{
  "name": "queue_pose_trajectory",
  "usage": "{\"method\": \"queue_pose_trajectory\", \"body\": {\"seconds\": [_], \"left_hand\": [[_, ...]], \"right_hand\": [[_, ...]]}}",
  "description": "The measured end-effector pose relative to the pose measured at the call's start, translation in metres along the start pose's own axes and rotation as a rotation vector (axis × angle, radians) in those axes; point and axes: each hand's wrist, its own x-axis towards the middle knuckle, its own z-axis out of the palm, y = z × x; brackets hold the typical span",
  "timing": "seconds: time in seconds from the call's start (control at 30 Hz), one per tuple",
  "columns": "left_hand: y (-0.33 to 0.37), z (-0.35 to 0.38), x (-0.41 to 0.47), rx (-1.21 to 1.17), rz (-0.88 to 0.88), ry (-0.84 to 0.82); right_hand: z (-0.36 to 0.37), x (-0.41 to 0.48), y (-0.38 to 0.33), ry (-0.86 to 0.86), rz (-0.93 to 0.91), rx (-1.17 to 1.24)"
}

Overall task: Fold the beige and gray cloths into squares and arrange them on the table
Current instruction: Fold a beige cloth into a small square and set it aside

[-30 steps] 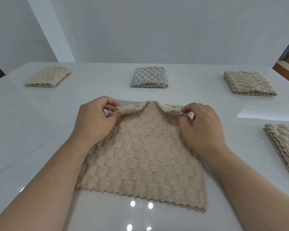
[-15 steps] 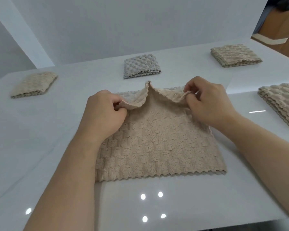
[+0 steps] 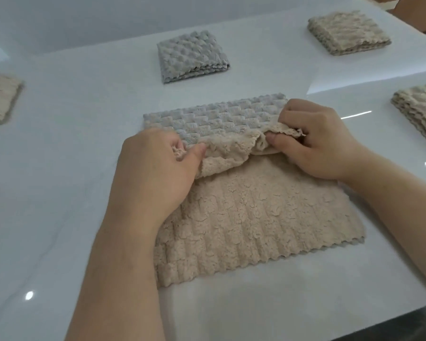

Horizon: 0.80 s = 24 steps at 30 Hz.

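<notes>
Two grips, left hand (image 3: 155, 175) and right hand (image 3: 316, 143), are pinching the cloth (image 3: 256, 230) at its turned edge. Limp fabric is likely handling best by its corners.

The one head-worn, wide-angle view looks forward and steeply down from the near edge of the bench (image 3: 59, 193), close above the left hand (image 3: 155, 168), right hand (image 3: 315, 141) and cloth (image 3: 256, 217), reaching the far edge, which tilts up rightward.
</notes>
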Motion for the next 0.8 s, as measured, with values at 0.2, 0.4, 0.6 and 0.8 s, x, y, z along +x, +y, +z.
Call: {"method": "queue_pose_trajectory", "body": {"seconds": [0.2,0.4,0.6,0.8], "left_hand": [[0.004,-0.005,-0.001,0.023,-0.140,-0.097],[0.009,-0.012,-0.009,0.149,-0.137,-0.172],[0.010,-0.015,-0.009,0.172,-0.089,-0.225],[0.019,-0.017,-0.015,0.201,-0.021,-0.142]], "right_hand": [[-0.002,-0.005,-0.006,-0.087,-0.025,0.077],[-0.004,-0.006,-0.007,-0.209,-0.118,-0.084],[-0.008,-0.006,-0.014,-0.158,-0.197,-0.295],[-0.011,-0.009,-0.031,-0.044,-0.184,-0.262]]}}
